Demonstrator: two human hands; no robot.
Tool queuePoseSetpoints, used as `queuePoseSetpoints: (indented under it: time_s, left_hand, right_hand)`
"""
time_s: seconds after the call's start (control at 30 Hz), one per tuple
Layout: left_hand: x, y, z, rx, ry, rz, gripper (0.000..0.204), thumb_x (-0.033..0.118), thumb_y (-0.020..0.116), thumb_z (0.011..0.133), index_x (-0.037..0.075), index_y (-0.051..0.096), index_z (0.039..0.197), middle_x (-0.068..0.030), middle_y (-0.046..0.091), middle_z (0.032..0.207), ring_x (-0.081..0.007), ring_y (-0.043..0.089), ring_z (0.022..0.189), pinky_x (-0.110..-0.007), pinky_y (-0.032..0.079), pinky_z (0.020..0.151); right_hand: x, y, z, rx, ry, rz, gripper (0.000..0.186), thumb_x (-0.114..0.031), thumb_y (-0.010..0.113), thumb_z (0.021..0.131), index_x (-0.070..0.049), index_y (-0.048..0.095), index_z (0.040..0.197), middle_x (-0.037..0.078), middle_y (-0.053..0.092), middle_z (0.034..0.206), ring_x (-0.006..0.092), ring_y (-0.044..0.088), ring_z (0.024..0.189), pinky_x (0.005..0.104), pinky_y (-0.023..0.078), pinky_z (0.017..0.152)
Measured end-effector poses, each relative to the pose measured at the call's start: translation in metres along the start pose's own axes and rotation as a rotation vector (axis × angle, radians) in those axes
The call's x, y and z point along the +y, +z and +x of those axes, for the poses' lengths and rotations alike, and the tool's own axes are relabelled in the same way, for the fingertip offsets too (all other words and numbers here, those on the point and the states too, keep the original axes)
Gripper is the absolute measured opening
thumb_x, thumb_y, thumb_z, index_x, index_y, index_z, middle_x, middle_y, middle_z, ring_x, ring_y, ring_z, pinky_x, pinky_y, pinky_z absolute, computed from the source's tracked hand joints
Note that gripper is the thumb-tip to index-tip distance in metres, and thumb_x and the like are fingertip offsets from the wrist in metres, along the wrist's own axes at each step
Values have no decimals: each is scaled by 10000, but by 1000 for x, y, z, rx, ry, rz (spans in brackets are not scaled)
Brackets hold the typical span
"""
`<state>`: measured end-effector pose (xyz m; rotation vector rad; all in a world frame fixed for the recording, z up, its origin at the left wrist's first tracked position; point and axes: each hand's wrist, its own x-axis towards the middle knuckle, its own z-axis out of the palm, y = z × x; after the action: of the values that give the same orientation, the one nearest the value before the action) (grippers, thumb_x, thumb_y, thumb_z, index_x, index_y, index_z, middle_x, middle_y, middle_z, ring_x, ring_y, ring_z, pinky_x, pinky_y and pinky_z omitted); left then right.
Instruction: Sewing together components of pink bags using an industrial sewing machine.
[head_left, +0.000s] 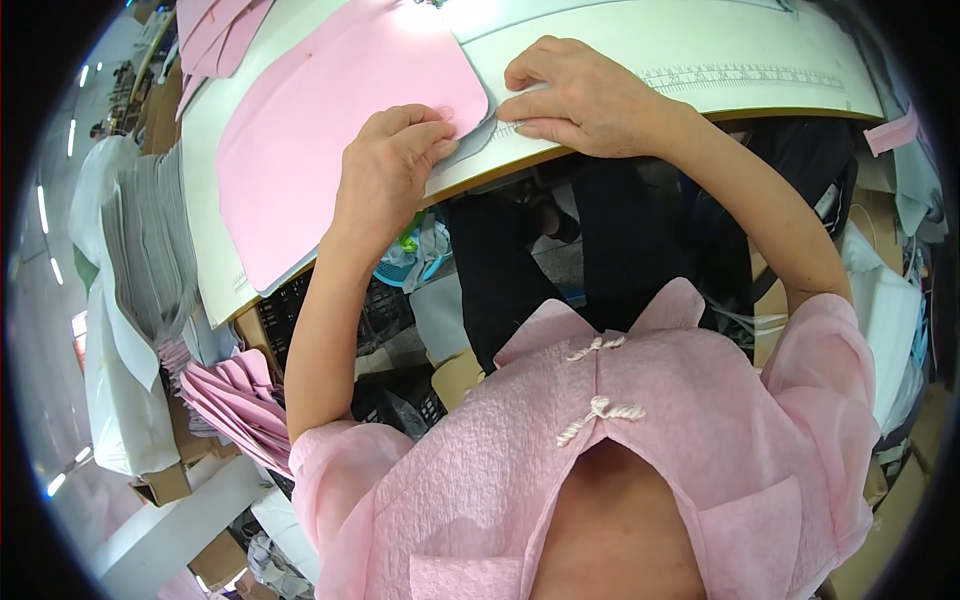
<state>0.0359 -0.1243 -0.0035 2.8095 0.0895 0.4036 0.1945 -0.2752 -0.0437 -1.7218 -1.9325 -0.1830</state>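
A large pink fabric piece [330, 130] with rounded corners lies on the white tabletop [700, 60], and a grey layer [465, 148] shows beneath its near right edge. My left hand [390, 165] is at that edge, its thumb and fingers pinched together on the pink piece by the right corner. A small loop of reddish thread [445, 113] shows beside its fingertips. To the right, beyond the fabric corner, my right hand [590, 100] rests over the tabletop with fingers bent in toward the thumb. Whatever lies between those fingers is too hidden to name.
A ruler scale [740, 75] is printed along the table's near edge. A bright light glares at the top. More pink pieces [225, 35] lie far left. Stacked grey sheets [150, 240] and folded pink pieces [235, 400] stand left of the table. Below it sits a blue basket [410, 268].
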Motion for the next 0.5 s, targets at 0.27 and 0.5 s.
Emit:
queuePoseSetpoints:
  time_s: [0.27,0.5]
  left_hand:
    - [8,15,-4,146,-72,16,141,83,602,697,25,640,820,-120,589,861,-260,556,796,-315,460,705]
    - [-9,12,-4,88,-305,-435,165,104,626,721,18,647,860,-84,584,875,-177,554,797,-272,453,687]
  right_hand:
    - [0,0,-1,8,-11,-12,161,-186,568,764,-96,624,886,74,515,923,215,469,910,319,377,820]
    - [1,1,0,-25,6,-17,176,-177,570,760,-74,609,897,77,515,926,216,468,908,323,374,817]
